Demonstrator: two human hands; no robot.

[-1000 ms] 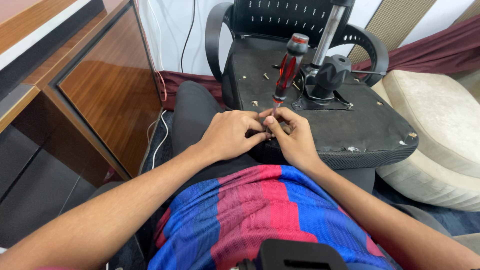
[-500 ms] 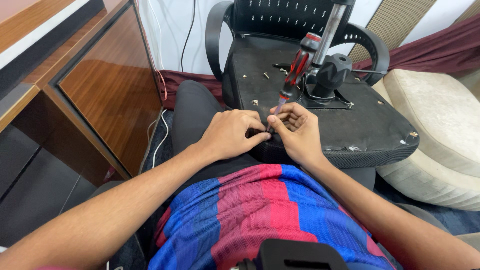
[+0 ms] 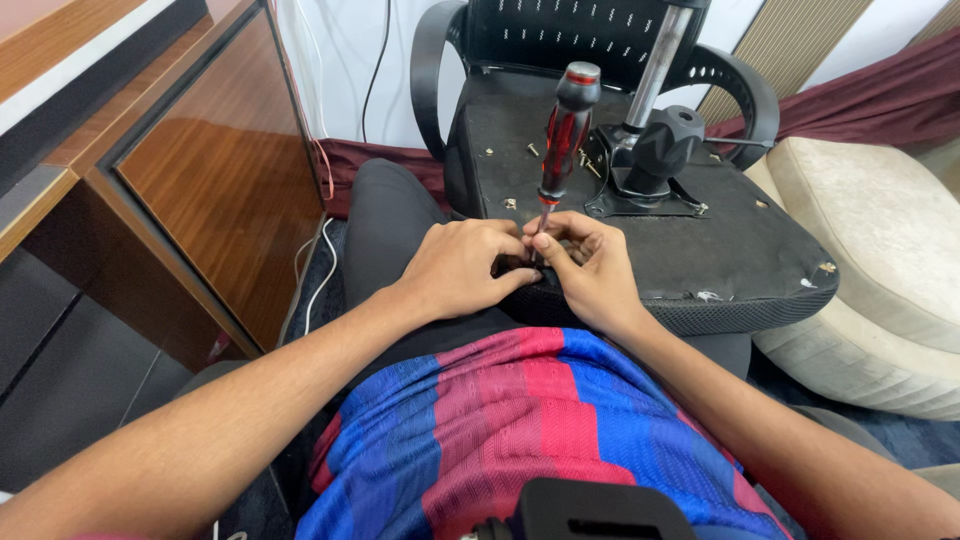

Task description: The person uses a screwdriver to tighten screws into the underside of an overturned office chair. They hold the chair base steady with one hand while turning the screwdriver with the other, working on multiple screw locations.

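Screwdriver (image 3: 563, 135) standing nearly upright, red-black handle leaning toward 1 o'clock, tip at the near edge of the upturned chair seat (image 3: 740, 250) | right hand (image 3: 590, 265) pinching its shaft low, fingers narrow | left hand (image 3: 462, 265) curling beside, touching, probably steadying a small part, hidden | loose screws (image 3: 585, 160) lying at 12 o'clock by the gas-lift column (image 3: 655, 70)

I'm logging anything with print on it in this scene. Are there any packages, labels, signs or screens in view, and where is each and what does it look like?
None show: no package, label, sign or screen.
Nearest to one: the screwdriver, upright between the left hand and right hand, red and black handle, no readable marking.
Chair underside: plain black.
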